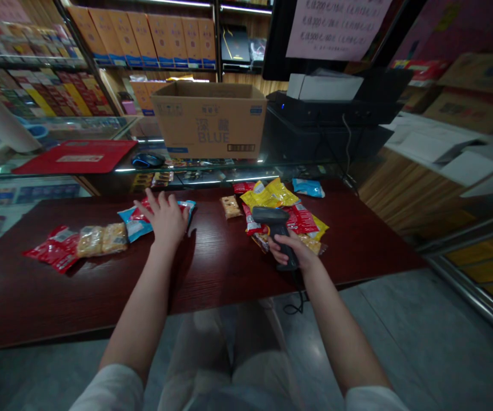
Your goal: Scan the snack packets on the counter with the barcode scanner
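Observation:
My right hand (293, 249) is wrapped round the grip of a black barcode scanner (271, 216), whose head points left. Beneath and behind the scanner lies a pile of snack packets, with a yellow packet (272, 194) on top and a red packet (301, 218) at the side. My left hand (167, 218) has its fingers spread over a blue packet (138, 226) and a red one; whether it presses on them I cannot tell. To its left are clear-wrapped biscuits (103, 240) and a red packet (60, 249). A small wrapped biscuit (231, 207) lies between my hands.
A cardboard box (210, 123) stands open on the glass counter behind the dark wooden desk (212, 274). Left of it are a mouse (148, 160) and a red mat (79, 156). A black printer (336, 108) is at right. The scanner's cable (297, 297) hangs over the desk's front edge.

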Tool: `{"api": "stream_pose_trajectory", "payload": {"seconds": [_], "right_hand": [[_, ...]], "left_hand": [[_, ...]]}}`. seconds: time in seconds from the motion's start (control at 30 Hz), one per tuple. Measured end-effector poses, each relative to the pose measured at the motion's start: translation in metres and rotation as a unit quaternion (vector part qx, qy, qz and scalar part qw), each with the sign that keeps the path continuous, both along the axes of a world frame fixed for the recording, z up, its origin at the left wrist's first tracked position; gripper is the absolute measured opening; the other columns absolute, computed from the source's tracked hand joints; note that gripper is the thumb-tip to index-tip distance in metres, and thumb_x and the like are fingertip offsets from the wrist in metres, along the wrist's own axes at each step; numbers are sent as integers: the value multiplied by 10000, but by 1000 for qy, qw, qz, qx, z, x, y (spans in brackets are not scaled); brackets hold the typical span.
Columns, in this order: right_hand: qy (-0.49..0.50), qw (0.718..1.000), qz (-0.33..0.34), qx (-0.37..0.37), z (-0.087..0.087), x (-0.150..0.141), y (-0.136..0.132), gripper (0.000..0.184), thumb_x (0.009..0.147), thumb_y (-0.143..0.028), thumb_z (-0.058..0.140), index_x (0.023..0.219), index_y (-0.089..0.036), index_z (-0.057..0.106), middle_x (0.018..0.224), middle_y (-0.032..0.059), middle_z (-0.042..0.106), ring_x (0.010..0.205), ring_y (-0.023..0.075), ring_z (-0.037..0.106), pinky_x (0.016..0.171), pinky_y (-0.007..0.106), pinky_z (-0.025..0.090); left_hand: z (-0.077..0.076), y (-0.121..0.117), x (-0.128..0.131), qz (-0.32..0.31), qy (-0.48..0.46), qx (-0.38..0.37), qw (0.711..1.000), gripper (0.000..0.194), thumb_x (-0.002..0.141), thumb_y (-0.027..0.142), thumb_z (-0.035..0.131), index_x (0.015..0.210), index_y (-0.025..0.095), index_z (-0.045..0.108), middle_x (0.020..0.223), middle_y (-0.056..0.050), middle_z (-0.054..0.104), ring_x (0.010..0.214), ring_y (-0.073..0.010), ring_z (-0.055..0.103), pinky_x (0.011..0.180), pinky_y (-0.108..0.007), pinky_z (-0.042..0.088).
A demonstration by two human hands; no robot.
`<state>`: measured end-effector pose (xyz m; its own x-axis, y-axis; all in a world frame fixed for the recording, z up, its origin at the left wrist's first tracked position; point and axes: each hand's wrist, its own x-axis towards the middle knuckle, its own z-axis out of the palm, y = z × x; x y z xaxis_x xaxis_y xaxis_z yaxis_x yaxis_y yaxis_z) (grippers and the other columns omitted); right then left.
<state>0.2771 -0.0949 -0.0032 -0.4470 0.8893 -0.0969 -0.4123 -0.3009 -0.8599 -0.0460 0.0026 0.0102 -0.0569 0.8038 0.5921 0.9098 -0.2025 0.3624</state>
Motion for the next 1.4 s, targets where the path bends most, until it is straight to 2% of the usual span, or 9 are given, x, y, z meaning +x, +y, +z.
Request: {"api": "stream_pose_trajectory", "payload": {"seconds": [0.13, 0.27, 0.37, 0.5, 0.57, 0.73, 0.93, 1.07, 1.4], "right_hand": [[5, 1000, -2, 4, -1, 1, 1, 372, 784, -403, 750, 832, -210, 435, 616, -95, 488, 346, 23, 330, 314, 165, 283], [1, 1000, -9, 3, -3, 3, 2, 375, 791, -414, 743, 828, -212, 428, 617, -96, 486, 346, 23, 332, 321, 164, 283], [2, 1000, -11, 3, -6, 6, 3, 371, 801, -420, 727, 847, -220, 418, 624, -101, 477, 348, 25, 323, 327, 163, 279], [6, 1000, -9, 6, -8, 7, 4, 370, 809, -421, 715, 837, -222, 405, 629, -100, 474, 349, 24, 320, 327, 164, 278], [5, 1000, -4, 6, -8, 6, 4, 366, 812, -420, 713, 846, -223, 406, 632, -96, 481, 350, 26, 326, 326, 168, 285], [-3, 1000, 8, 4, -7, 3, 4, 357, 805, -385, 724, 915, -223, 426, 631, -95, 500, 354, 32, 347, 328, 167, 290], [-2, 1000, 13, 0, -5, 4, 4, 363, 798, -409, 729, 861, -214, 430, 628, -94, 489, 358, 22, 329, 330, 162, 275], [-5, 1000, 23, 3, -3, 3, 4, 361, 803, -418, 719, 823, -212, 423, 629, -90, 471, 361, 21, 317, 327, 168, 271], [-25, 1000, 17, -5, -3, -2, 4, 325, 794, -351, 725, 937, -211, 469, 610, -102, 485, 354, 31, 335, 322, 166, 291]], "left_hand": [[0, 4, 57, -152, 6, -107, 983, 482, 900, 327, 536, 1316, 84, 532, 1408, -262, 518, 1355, -383, 478, 1138, -555, 333], [-12, 22, 105, -112, 8, -238, 965, 858, 842, 514, 635, 1428, -56, 373, 1316, -379, 532, 1274, -486, 512, 1026, -584, 409], [-18, 34, 116, -72, -28, -257, 963, 884, 779, 474, 710, 1415, -47, 386, 1309, -381, 526, 1271, -501, 509, 1026, -582, 407], [-19, 38, 100, -111, -207, -242, 941, 891, 635, 293, 807, 1401, 60, 417, 1346, -294, 523, 1252, -416, 558, 1026, -524, 451], [-16, 34, 87, -162, -355, -251, 886, 780, 654, 277, 779, 1351, 126, 462, 1323, -233, 565, 1193, -348, 612, 980, -498, 503], [0, 11, 62, -334, -606, -340, 637, 345, 837, 402, 556, 1077, 166, 631, 1206, -170, 679, 1129, -274, 664, 916, -438, 557], [1, -6, 72, -347, -642, -353, 585, 481, 886, 579, 464, 1104, 193, 650, 1183, -157, 703, 1130, -292, 663, 932, -501, 552], [-10, -4, 82, -319, -676, -360, 559, 290, 834, 409, 597, 1032, 204, 652, 1055, -121, 734, 1068, -297, 684, 952, -544, 543], [-4, -1, 88, -306, -764, -373, 429, 297, 849, 202, 468, 1076, 142, 649, 972, -68, 736, 853, -157, 689, 774, -280, 562]]}}
